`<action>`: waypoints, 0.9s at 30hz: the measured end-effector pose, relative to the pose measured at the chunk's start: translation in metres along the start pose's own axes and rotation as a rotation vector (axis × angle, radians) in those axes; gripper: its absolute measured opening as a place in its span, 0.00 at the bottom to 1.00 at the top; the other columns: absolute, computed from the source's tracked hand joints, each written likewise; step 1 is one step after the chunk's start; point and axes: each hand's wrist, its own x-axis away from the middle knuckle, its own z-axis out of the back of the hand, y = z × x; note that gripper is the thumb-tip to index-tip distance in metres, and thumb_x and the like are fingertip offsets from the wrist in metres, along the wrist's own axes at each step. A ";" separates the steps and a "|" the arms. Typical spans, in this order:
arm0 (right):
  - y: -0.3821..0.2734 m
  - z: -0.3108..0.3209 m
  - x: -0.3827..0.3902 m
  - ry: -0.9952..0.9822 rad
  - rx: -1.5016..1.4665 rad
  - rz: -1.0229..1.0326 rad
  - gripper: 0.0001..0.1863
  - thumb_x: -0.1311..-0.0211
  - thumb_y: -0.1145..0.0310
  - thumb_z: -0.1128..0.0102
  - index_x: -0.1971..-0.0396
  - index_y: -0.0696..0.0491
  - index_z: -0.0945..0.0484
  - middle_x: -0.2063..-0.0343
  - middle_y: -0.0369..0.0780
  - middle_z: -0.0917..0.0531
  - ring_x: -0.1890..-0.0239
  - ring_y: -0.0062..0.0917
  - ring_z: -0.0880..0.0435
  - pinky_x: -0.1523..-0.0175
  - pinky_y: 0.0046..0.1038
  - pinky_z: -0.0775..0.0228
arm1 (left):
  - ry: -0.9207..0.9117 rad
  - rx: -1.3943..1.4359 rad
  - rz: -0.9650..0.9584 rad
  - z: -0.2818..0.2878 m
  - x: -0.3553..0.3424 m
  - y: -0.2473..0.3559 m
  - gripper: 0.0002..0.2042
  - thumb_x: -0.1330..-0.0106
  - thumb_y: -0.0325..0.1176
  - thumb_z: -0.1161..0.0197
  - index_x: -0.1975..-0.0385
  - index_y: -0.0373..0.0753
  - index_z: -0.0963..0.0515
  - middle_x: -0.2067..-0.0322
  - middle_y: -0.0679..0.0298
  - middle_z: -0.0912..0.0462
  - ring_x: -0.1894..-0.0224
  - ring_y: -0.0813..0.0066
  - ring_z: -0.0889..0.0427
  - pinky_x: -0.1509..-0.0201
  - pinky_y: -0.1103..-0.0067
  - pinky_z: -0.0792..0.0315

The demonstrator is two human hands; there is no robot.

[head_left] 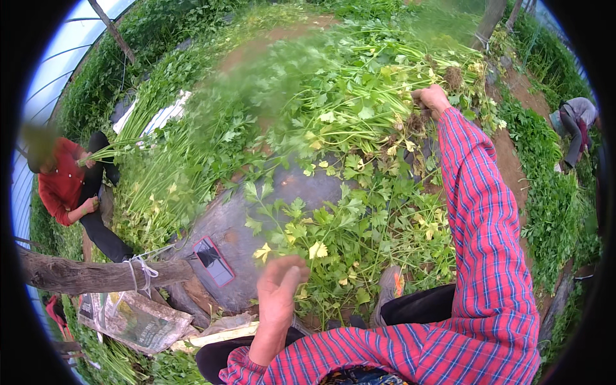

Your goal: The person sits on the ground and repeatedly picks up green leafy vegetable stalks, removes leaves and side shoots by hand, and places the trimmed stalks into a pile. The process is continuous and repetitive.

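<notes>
My right arm reaches far forward to a heap of celery (359, 96) with pale green stalks, leafy tops and brown root clumps. At the root end of the heap, my right hand (431, 101) is closed around celery stalks; its fingertips are partly hidden. My left hand (280, 289) is raised in front of my lap, its fingers loosely curled and apart from the thumb, with nothing visible in it. Just beyond that hand, loose celery leaves (346, 215), some yellowed, lie on dark plastic sheeting (308, 186).
A phone (214, 261) with a pink edge lies on the sheeting. Left of it are a wooden post (96, 273) tied with white string and a printed sack (138, 321). A person in red (61, 179) sits at left holding celery; another person (574, 128) bends at far right.
</notes>
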 end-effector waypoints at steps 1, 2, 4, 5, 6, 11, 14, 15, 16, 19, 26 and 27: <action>-0.005 0.001 0.008 -0.003 -0.095 -0.017 0.09 0.52 0.72 0.40 0.86 0.56 0.28 0.91 0.35 0.31 0.92 0.19 0.35 0.89 0.23 0.44 | -0.055 -0.017 0.008 -0.003 0.001 -0.003 0.08 0.38 0.25 0.48 0.61 0.32 0.28 0.66 0.59 0.22 0.66 0.74 0.22 0.63 0.80 0.27; -0.007 -0.001 0.017 -0.028 -0.165 -0.023 0.07 0.50 0.71 0.40 0.82 0.56 0.27 0.90 0.34 0.31 0.90 0.18 0.34 0.88 0.22 0.40 | -0.091 -0.026 0.026 -0.006 0.004 -0.007 0.08 0.38 0.25 0.48 0.61 0.32 0.28 0.66 0.59 0.22 0.66 0.74 0.22 0.63 0.80 0.27; -0.012 -0.006 0.034 -0.042 -0.263 -0.099 0.04 0.50 0.72 0.41 0.77 0.55 0.26 0.86 0.33 0.30 0.85 0.18 0.31 0.81 0.22 0.32 | -0.151 -0.016 0.042 -0.007 0.010 -0.013 0.08 0.38 0.25 0.47 0.61 0.32 0.28 0.67 0.59 0.21 0.67 0.75 0.22 0.64 0.80 0.28; -0.013 -0.010 0.043 -0.061 -0.310 -0.130 0.04 0.50 0.73 0.41 0.75 0.55 0.26 0.84 0.33 0.29 0.82 0.18 0.30 0.77 0.23 0.30 | -0.162 -0.031 0.047 -0.005 0.013 -0.015 0.08 0.38 0.26 0.47 0.60 0.32 0.28 0.67 0.59 0.21 0.67 0.75 0.22 0.64 0.80 0.28; -0.016 -0.011 0.050 -0.052 -0.339 -0.111 0.04 0.50 0.72 0.42 0.75 0.55 0.26 0.84 0.33 0.30 0.81 0.18 0.30 0.77 0.23 0.30 | -0.177 -0.042 0.045 -0.003 0.014 -0.018 0.09 0.38 0.26 0.47 0.60 0.32 0.28 0.67 0.59 0.21 0.68 0.75 0.22 0.64 0.80 0.27; -0.036 0.001 0.111 -0.063 -0.430 -0.072 0.05 0.49 0.71 0.42 0.74 0.53 0.28 0.84 0.32 0.32 0.81 0.17 0.31 0.75 0.22 0.29 | -0.181 0.023 0.066 0.008 0.017 -0.022 0.10 0.38 0.28 0.46 0.60 0.32 0.28 0.67 0.59 0.21 0.69 0.76 0.22 0.64 0.79 0.27; -0.030 0.022 0.192 -0.181 -0.626 -0.062 0.06 0.47 0.70 0.42 0.73 0.53 0.29 0.81 0.31 0.30 0.82 0.16 0.32 0.78 0.21 0.34 | -0.217 0.131 0.135 0.006 0.015 -0.023 0.11 0.39 0.30 0.45 0.59 0.32 0.29 0.68 0.60 0.21 0.72 0.75 0.22 0.64 0.79 0.27; -0.023 0.027 0.226 -0.206 -0.647 -0.070 0.06 0.47 0.70 0.42 0.72 0.54 0.29 0.80 0.32 0.29 0.82 0.16 0.32 0.77 0.22 0.32 | -0.240 0.154 0.161 0.003 0.015 -0.025 0.11 0.39 0.31 0.45 0.59 0.32 0.29 0.68 0.60 0.22 0.71 0.74 0.22 0.64 0.79 0.27; -0.012 0.027 0.261 -0.251 -0.700 -0.056 0.06 0.46 0.70 0.43 0.71 0.54 0.29 0.79 0.33 0.28 0.81 0.16 0.31 0.75 0.23 0.30 | -0.266 0.175 0.184 -0.001 0.014 -0.029 0.12 0.38 0.31 0.45 0.59 0.32 0.29 0.67 0.59 0.22 0.71 0.74 0.22 0.64 0.79 0.27; 0.037 -0.001 0.364 -0.306 -0.803 -0.102 0.08 0.45 0.70 0.45 0.68 0.57 0.30 0.77 0.35 0.25 0.77 0.19 0.25 0.72 0.26 0.27 | -0.357 0.235 0.291 -0.018 0.013 -0.049 0.12 0.37 0.34 0.47 0.59 0.33 0.28 0.64 0.58 0.23 0.63 0.70 0.23 0.60 0.76 0.27; 0.117 -0.056 0.437 -0.468 -0.443 -0.421 0.07 0.49 0.76 0.43 0.69 0.56 0.30 0.76 0.34 0.24 0.76 0.20 0.21 0.72 0.23 0.25 | -0.517 0.499 0.555 -0.042 0.016 -0.121 0.07 0.38 0.36 0.45 0.65 0.40 0.28 0.72 0.69 0.26 0.70 0.78 0.28 0.66 0.74 0.29; 0.122 -0.058 0.433 -0.423 -0.429 -0.363 0.08 0.49 0.75 0.42 0.69 0.56 0.30 0.75 0.34 0.24 0.75 0.19 0.22 0.72 0.21 0.26 | -0.509 0.550 0.562 -0.041 0.016 -0.127 0.06 0.38 0.34 0.45 0.65 0.41 0.29 0.73 0.69 0.27 0.70 0.79 0.28 0.67 0.74 0.29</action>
